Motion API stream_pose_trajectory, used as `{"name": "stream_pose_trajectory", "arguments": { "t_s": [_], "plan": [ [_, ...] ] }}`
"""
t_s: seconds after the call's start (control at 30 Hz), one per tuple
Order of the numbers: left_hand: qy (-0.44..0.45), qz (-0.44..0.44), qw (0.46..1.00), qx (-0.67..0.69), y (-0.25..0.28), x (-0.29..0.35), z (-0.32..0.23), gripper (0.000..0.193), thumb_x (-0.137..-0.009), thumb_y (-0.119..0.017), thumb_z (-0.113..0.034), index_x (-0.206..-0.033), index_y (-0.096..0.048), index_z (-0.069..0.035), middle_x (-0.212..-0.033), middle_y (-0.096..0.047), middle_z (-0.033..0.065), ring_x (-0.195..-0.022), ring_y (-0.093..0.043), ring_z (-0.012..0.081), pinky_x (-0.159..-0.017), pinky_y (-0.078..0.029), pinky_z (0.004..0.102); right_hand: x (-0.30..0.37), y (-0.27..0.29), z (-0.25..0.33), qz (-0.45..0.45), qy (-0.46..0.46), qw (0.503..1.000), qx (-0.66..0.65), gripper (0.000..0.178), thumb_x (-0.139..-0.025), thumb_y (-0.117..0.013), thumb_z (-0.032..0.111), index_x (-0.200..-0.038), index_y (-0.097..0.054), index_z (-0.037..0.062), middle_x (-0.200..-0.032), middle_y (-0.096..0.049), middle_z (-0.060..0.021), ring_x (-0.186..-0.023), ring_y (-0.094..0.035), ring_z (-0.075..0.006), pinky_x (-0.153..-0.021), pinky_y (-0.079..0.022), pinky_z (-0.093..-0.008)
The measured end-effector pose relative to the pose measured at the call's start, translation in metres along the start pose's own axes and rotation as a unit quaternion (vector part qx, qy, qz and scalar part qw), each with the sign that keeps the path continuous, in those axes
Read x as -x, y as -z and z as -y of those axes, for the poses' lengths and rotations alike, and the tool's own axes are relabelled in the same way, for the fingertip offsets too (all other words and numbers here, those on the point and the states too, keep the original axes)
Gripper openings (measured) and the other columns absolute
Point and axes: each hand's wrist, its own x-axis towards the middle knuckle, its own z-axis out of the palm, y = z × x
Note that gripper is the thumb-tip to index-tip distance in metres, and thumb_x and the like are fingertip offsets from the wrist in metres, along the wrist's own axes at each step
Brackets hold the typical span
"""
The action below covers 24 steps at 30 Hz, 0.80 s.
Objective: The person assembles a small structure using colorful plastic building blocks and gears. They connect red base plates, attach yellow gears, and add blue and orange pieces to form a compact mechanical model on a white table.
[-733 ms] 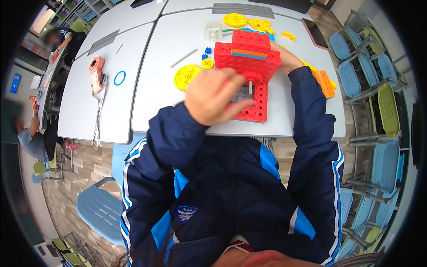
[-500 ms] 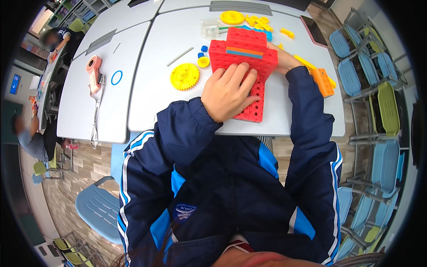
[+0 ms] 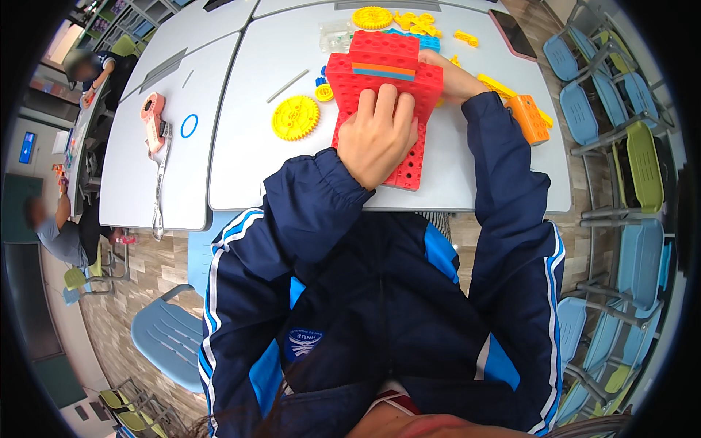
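Note:
A red block structure (image 3: 385, 50) stands at the table's near side, built of studded bricks and holed beams with thin orange and blue layers in its upper part. My left hand (image 3: 377, 140) lies against its front, fingers bent and pressed on the red face below the layers. Around the structure's right edge reaches my right hand (image 3: 451, 79); its fingers are hidden behind the bricks. Left of the structure lie a large yellow gear (image 3: 296, 117), a small yellow wheel (image 3: 324, 93) and small blue pieces (image 3: 322, 76).
A grey rod (image 3: 288, 85) lies farther left. Behind the structure are another yellow gear (image 3: 372, 17), a clear box (image 3: 335, 36) and blue beams (image 3: 427, 42). An orange block (image 3: 529, 120) and a phone (image 3: 512, 34) lie right. A pink handheld device (image 3: 152, 122) sits on the left table.
My left hand's fingers have drawn closer together and bent more on the red face, and its thumb has slipped out of sight. The whole view has shifted slightly.

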Motion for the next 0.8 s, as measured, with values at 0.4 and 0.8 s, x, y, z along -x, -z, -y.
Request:
{"name": "stream_pose_trajectory", "arguments": {
  "t_s": [0.4, 0.8],
  "plan": [
    [-0.016, -0.014, 0.995, 0.095, 0.011, 0.015, 0.001, 0.031, -0.065, -0.08, -0.007, -0.09, -0.062, -0.007, -0.091, -0.055, 0.0082, -0.082, -0.058, 0.0255, -0.058, -0.052, 0.0349, -0.021, 0.043, -0.028, -0.055, 0.14, 0.988, 0.038, 0.031, -0.106, -0.048, 0.03, -0.118, -0.068, 0.0085, -0.116, -0.067, 0.0003, -0.11, -0.059, -0.0091, -0.094, -0.048, -0.028],
    [0.043, -0.066, 0.954, 0.288, 0.052, 0.035, 0.032, 0.023, -0.069, -0.073, 0.003, -0.085, -0.057, 0.0, -0.077, -0.058, 0.0118, -0.064, -0.061, 0.0219, -0.061, -0.049, 0.0292, -0.028, 0.031, -0.04, -0.097, 0.251, 0.849, 0.454, 0.032, -0.083, -0.074, 0.008, -0.114, -0.068, 0.0025, -0.111, -0.067, -0.0138, -0.104, -0.063, -0.0344, -0.09, -0.051, -0.0377]
  ]
}}
